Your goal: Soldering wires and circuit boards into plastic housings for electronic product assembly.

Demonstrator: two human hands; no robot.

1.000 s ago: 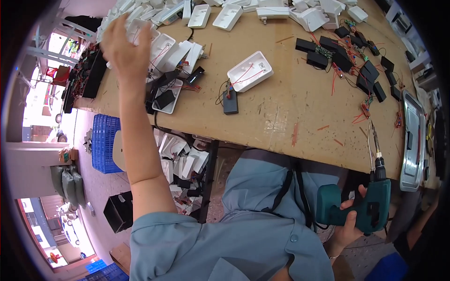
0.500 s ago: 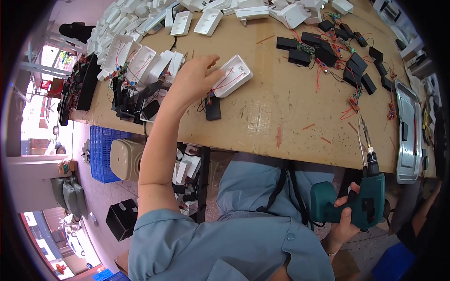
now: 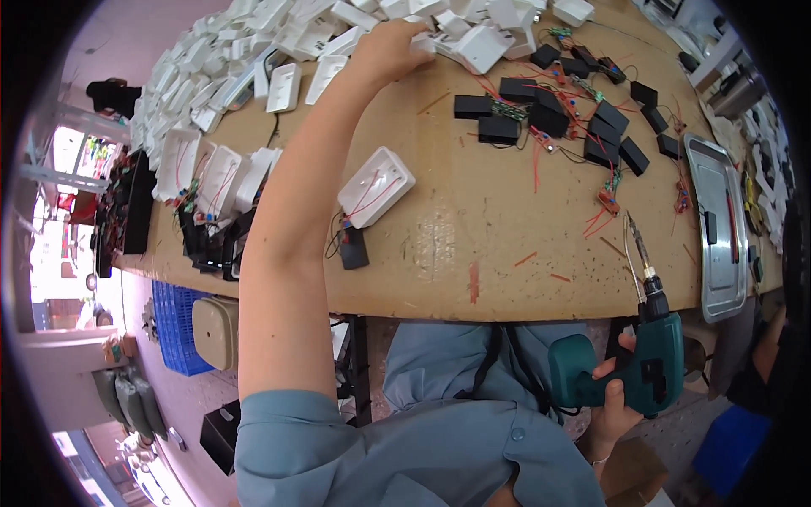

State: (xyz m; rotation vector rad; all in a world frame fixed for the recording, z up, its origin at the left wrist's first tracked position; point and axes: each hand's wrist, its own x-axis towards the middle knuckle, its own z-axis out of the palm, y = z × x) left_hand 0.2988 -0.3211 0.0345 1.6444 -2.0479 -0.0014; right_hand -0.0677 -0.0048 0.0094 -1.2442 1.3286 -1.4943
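My left hand reaches to the far edge of the table, thumb and fingers on either side of a white plastic case in the pile. Part of that case is hidden by the hand. At lower right, my right hand is wrapped round the handle of a green soldering gun, whose thin tip points up over the table edge. Left of centre lies an open white case with red wires inside. A black box on a wire sits against its lower end.
White cases are heaped along the far left. Black boxes with red wires and small circuit boards spread at right, beside a metal tray. More wired cases lie left of my forearm. Wire scraps dot the table.
My left hand has left the wired white case and moved away from me to the pile. The view has shifted. My right hand still holds the soldering gun.
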